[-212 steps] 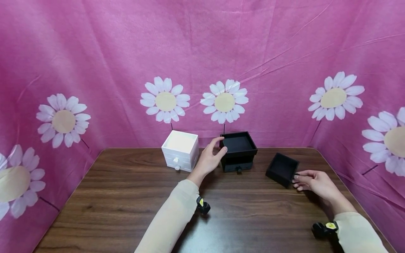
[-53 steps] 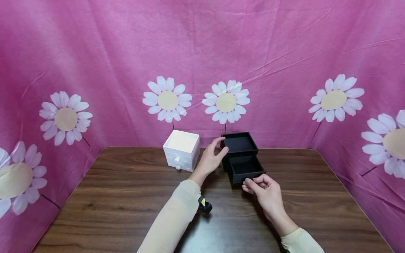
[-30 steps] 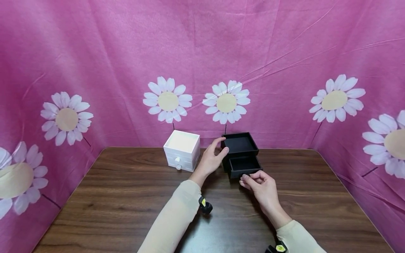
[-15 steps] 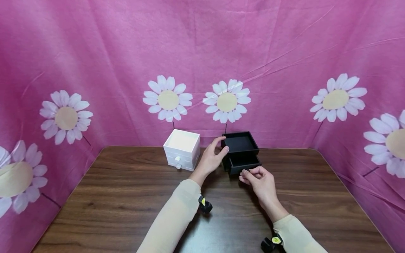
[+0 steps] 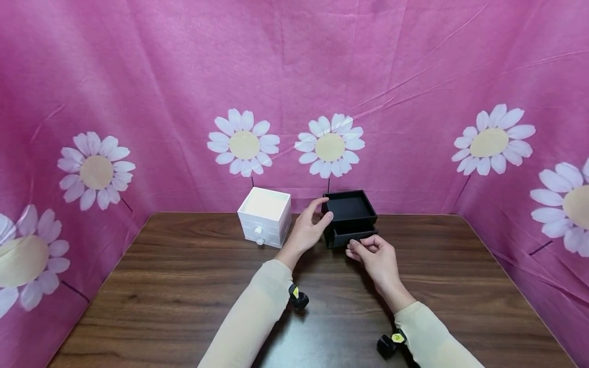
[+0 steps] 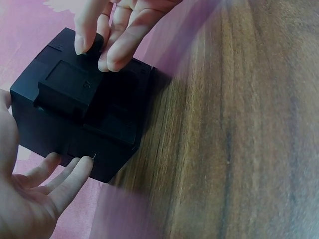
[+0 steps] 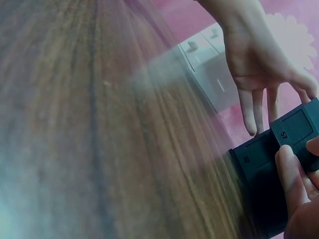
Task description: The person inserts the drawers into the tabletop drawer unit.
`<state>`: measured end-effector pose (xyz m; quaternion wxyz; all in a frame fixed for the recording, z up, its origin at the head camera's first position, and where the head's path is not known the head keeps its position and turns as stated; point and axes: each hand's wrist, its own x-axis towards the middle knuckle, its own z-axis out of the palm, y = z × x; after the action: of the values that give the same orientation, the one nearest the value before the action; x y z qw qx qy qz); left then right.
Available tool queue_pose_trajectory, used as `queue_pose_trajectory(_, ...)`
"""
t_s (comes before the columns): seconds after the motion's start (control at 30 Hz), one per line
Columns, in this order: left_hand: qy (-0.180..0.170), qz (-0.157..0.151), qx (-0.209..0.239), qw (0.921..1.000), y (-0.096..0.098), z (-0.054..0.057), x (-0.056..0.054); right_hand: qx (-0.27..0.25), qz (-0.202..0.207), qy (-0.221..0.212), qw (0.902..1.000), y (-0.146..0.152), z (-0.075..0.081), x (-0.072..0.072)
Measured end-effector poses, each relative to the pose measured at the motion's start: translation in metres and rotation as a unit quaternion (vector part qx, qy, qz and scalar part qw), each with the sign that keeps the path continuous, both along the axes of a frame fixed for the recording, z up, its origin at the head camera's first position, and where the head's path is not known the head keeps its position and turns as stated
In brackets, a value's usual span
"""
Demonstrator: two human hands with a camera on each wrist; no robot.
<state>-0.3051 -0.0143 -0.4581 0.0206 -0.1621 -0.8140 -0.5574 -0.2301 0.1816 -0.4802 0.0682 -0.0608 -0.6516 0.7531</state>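
Observation:
A small black box [image 5: 349, 208] with a tray-like top stands at the back of the table, its upper drawer [image 5: 341, 239] partly out at the front. My right hand [image 5: 380, 259] pinches the knob [image 6: 94, 46] of that drawer between thumb and fingers. My left hand [image 5: 306, 231] rests against the box's left side, its fingers fairly straight and spread along the wall, as the left wrist view shows. In the right wrist view the drawer front [image 7: 295, 130] juts out past the lower drawer front [image 7: 251, 152].
A white drawer box [image 5: 264, 221] of similar shape, with two knobs on its front, stands left of the black one. Both are on a brown wooden table [image 5: 184, 296]. A pink cloth [image 5: 294, 61] with white flowers hangs behind and at the sides.
The black drawer, earlier off to the right in my right hand, has come to the box's upper slot and slid steadily inward. My right hand moved in with it; the left stays put.

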Motion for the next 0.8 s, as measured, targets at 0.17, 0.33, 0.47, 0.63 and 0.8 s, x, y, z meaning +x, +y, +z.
queue_pose_trajectory(0.17, 0.0, 0.0, -0.004, 1.0, 0.0, 0.001, 0.0, 0.001, 0.005, -0.003, 1.0, -0.001, 0.001, -0.003)
queue_pose_trajectory(0.33, 0.001, 0.003, -0.006, 1.0, 0.0, 0.0, 0.0, 0.005, 0.004, -0.008, 0.9999, -0.001, 0.001, -0.005)
queue_pose_trajectory(0.47, 0.009, 0.005, -0.004, 0.9999, 0.001, 0.0, 0.0, 0.011, 0.004, -0.009, 0.9999, -0.002, 0.002, -0.008)
queue_pose_trajectory(0.63, 0.013, 0.007, -0.003, 0.9999, 0.001, 0.001, 0.0, 0.015, 0.003, -0.011, 0.9998, -0.001, 0.003, -0.012)
queue_pose_trajectory(0.8, 0.015, 0.008, -0.005, 0.9998, 0.001, 0.0, 0.0, 0.015, 0.002, -0.012, 0.9998, -0.002, 0.003, -0.015)
